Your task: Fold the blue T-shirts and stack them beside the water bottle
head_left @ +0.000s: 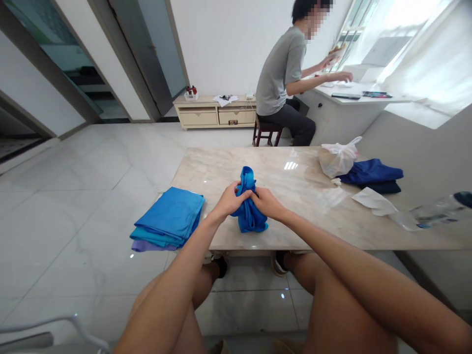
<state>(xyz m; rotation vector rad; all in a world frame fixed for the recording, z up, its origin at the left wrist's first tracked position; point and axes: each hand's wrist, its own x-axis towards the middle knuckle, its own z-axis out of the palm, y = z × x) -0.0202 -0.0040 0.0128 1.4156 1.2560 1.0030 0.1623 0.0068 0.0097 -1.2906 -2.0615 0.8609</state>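
Tabletop: we sit at a cream veined marble tabletop (295, 216).
Bundle: a bright blue fabric bundle (250, 219) stands upright in front of us, long axis vertical.
Hands: our left hand (230, 199) and right hand (268, 203) press together, gripping its neck from either side.

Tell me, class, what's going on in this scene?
A person's left hand and right hand grip a bunched blue garment on a marble table. A folded stack of blue and purple clothes lies to its left, near the table's edge. A white plastic bag sits farther along, beside a dark blue garment. Another person sits at a white desk by the window, working with both hands.
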